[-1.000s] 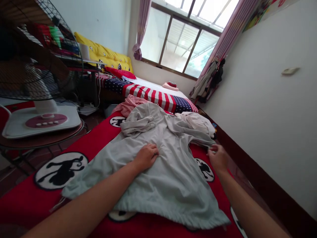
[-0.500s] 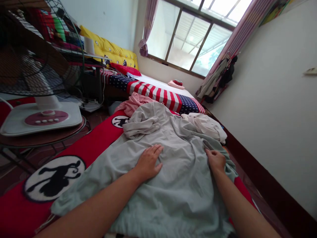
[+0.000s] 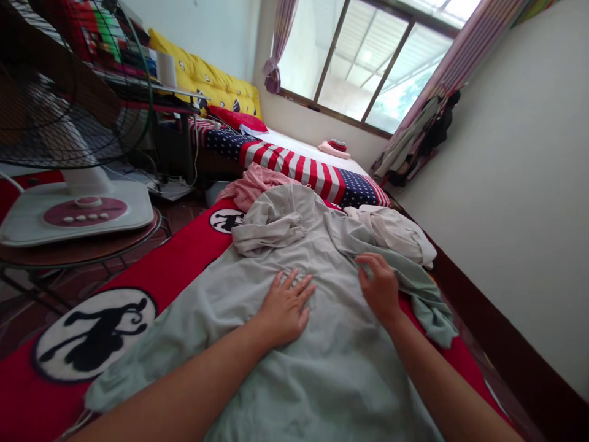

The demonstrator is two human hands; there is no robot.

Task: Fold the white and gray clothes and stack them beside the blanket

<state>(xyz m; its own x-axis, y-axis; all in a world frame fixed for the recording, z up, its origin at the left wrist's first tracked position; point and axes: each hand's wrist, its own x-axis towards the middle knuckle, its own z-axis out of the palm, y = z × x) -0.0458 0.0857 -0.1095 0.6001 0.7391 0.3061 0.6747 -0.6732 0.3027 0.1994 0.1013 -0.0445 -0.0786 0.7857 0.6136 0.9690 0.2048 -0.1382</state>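
L hand (image 3: 283, 310) pressed flat on pale grey-green shirt (image 3: 331, 374) at 6 o'clock, fingers open and spread. R hand (image 3: 380, 288) on same shirt beside its sleeve (image 3: 409, 285), fingers half-curled; can't tell if pinching. Shirt lies rumpled on red blanket (image 3: 181, 258) w/ black-and-white emblems. Beige cloth (image 3: 391, 230) bunched at 1 o'clock, pink cloth (image 3: 255, 186) at 12. Stars-and-stripes bedsheet (image 3: 294, 161) beyond, window (image 3: 363, 61) at 1, white fan (image 3: 78, 212) on round table (image 3: 78, 255) at 10.
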